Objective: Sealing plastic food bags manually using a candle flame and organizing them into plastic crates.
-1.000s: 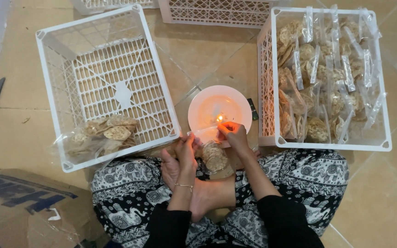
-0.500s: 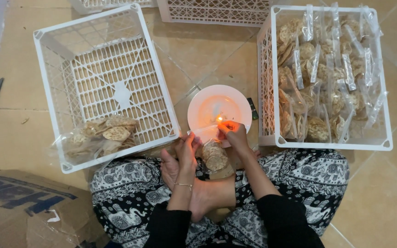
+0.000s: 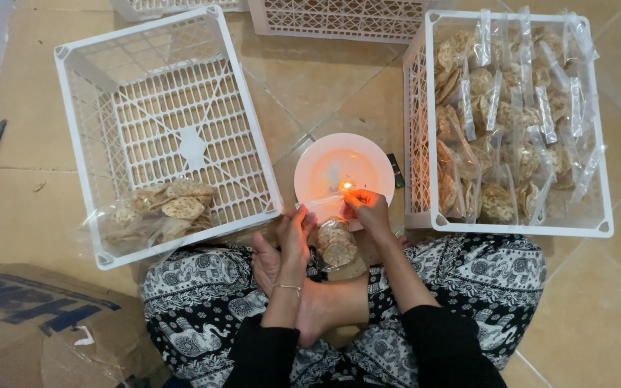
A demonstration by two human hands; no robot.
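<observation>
Seated cross-legged on the floor, both hands, left hand (image 3: 292,233) and right hand (image 3: 368,208), pinch a clear cracker bag's (image 3: 337,243) open edge taut beside the candle flame (image 3: 346,186) on a white plate (image 3: 318,154), between two white crates.

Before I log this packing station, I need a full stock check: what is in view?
bag of crackers in hand: one, clear, top edge held across the flame
flame: one, orange, on the plate
plate: one, white, floor centre
left crate: one, white, a few filled bags inside
right crate: one, white, crowded with filled bags
cardboard box: one, brown, lower left
left hand: pinching the bag
right hand: pinching the bag
</observation>
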